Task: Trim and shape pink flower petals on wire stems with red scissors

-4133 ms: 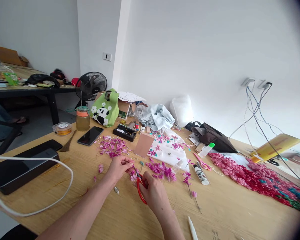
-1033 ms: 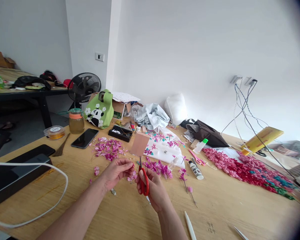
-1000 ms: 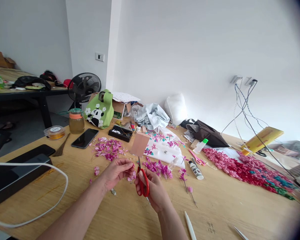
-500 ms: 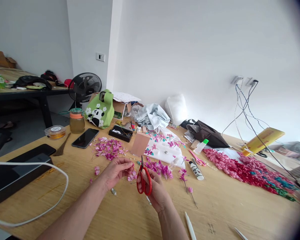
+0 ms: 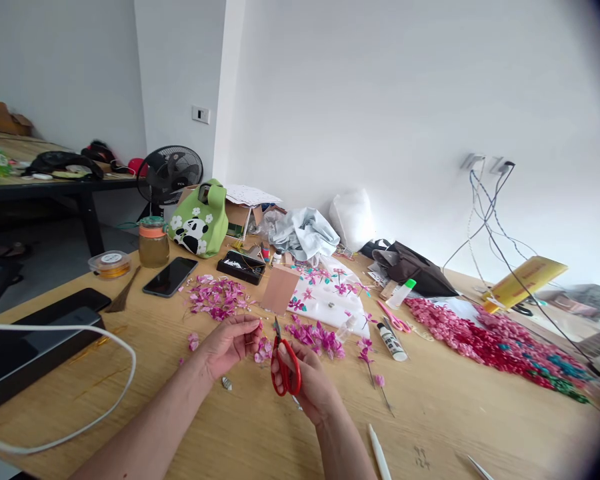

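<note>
My right hand (image 5: 307,380) is closed around the red handles of a pair of scissors (image 5: 286,367), whose dark blades point up and away from me. To its left, my left hand (image 5: 234,347) pinches something small, with a bit of pink showing at the fingertips; its exact kind is too small to make out. The blades are a short way right of those fingertips, not touching. Just beyond the hands lie loose pink-purple petals (image 5: 220,298) and a row of pink-purple flowers (image 5: 320,337). A brownish-pink card (image 5: 280,289) is behind them.
A white sheet with flowers (image 5: 330,303) lies past the card. At right are a glue bottle (image 5: 391,341), pink scissors (image 5: 396,319) and a heap of pink and red pieces (image 5: 485,340). At left are a phone (image 5: 171,276), a jar (image 5: 153,243) and a white cable (image 5: 125,393).
My left hand has shifted slightly to the left. The scissors have tilted a little to the left, and their blades look slightly turned.
</note>
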Demonstrator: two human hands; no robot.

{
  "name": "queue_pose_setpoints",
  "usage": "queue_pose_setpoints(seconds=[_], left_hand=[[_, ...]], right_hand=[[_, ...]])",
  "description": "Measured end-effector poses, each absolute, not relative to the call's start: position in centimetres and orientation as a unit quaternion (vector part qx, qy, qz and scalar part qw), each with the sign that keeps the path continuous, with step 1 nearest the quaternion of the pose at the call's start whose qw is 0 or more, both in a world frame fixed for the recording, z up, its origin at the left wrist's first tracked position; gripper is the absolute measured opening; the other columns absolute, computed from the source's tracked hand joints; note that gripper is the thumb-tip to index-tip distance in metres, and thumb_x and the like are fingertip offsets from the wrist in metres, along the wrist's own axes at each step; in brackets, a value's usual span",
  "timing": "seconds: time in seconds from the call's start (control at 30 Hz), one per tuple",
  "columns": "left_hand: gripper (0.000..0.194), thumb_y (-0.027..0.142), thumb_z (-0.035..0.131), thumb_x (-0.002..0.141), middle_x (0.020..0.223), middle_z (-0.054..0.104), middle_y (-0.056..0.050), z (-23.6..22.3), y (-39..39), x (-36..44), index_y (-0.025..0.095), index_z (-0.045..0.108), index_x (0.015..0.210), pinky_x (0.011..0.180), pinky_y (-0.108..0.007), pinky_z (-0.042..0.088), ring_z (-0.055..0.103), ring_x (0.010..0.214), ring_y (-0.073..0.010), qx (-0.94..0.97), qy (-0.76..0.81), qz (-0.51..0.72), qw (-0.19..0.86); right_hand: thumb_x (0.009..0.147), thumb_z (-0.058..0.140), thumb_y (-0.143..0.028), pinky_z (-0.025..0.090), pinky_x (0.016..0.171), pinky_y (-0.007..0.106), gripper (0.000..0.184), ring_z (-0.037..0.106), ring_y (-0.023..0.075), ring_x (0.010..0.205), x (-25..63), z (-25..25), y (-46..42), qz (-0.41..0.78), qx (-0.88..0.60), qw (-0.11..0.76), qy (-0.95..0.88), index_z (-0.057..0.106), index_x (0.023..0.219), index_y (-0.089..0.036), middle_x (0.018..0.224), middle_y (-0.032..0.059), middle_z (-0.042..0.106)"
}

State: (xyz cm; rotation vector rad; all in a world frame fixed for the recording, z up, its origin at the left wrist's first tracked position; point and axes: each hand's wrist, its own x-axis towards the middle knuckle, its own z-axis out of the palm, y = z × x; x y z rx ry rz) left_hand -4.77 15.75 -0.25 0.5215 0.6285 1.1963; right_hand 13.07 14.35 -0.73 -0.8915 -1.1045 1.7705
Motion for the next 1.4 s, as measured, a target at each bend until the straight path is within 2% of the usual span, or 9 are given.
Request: queue_pose_setpoints(seconds=[0.33, 0.57, 0.9, 1.4], left_hand=[[0.014, 0.018, 0.079, 0.065, 0.059, 0.064, -0.002, -0.34, 15.85, -4.97, 0.01, 0.068, 0.069, 0.049, -0.019, 0.048, 0.058, 0.053, -0.0102, 0.285, 0.298, 0.545, 0.73], [0.017, 0.021, 0.08, 0.061, 0.057, 0.064, -0.002, -0.08, 15.71, -5.02, 0.012, 0.066, 0.067, 0.051, -0.02, 0.046, 0.058, 0.054, -0.0106, 0.311, 0.325, 0.546, 0.707], [0.017, 0.018, 0.08, 0.057, 0.056, 0.063, -0.001, 0.2, 15.85, -5.08, 0.011, 0.066, 0.063, 0.051, -0.019, 0.045, 0.057, 0.053, -0.0096, 0.284, 0.335, 0.555, 0.706], [0.013, 0.016, 0.077, 0.061, 0.058, 0.064, -0.001, -0.33, 16.05, -5.09, 0.011, 0.066, 0.066, 0.05, -0.019, 0.047, 0.059, 0.052, -0.0097, 0.254, 0.329, 0.554, 0.721]], right_hand=[[0.076, 0.074, -0.046, 0.039, 0.04, 0.018, 0.038, 0.053, 0.0084, 0.043, 13.43, -0.39, 13.75, 0.719, -0.315, 0.341, -0.517, 0.053, 0.075, -0.013, 0.062, 0.002, 0.061], [0.075, 0.074, -0.048, 0.037, 0.039, 0.018, 0.04, 0.053, 0.0087, 0.043, 13.91, -0.34, 13.71, 0.698, -0.346, 0.307, -0.546, 0.054, 0.078, -0.013, 0.061, 0.0022, 0.062], [0.074, 0.073, -0.052, 0.038, 0.04, 0.019, 0.044, 0.053, 0.0085, 0.045, 13.73, -0.18, 13.7, 0.681, -0.365, 0.299, -0.561, 0.052, 0.079, -0.014, 0.062, 0.0019, 0.062], [0.072, 0.073, -0.054, 0.041, 0.044, 0.021, 0.045, 0.054, 0.0099, 0.047, 13.09, -0.07, 13.38, 0.673, -0.378, 0.305, -0.558, 0.052, 0.08, -0.014, 0.064, 0.0023, 0.062]])
